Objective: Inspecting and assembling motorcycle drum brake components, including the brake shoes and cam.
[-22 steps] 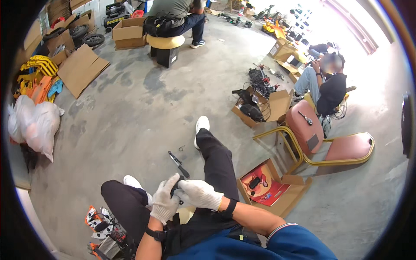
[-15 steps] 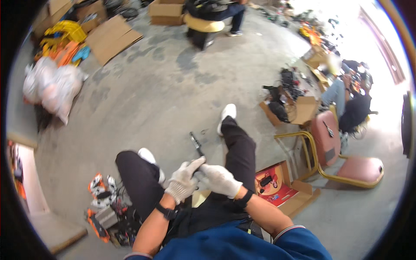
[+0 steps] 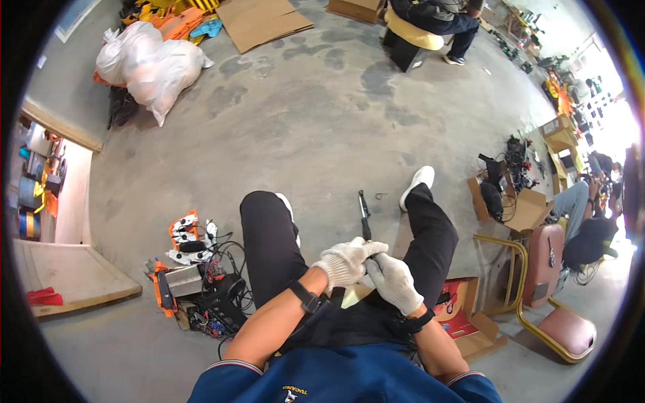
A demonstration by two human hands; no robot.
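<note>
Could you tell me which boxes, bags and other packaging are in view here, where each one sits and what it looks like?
Open cardboard box: floor by the person's right leg, brown, red inside.
Open carton: right, beside the chair, brown, black cables spilling over it.
Flattened cardboard: top centre on the floor, tan sheet.
Closed carton: top edge, brown.
White plastic sacks: upper left, bulging, tied.
Stacked box: far right, brown.

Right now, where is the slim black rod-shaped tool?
In the head view, the slim black rod-shaped tool is centre frame, gripped by both white-gloved hands, left hand and right hand, between the knees.
</note>
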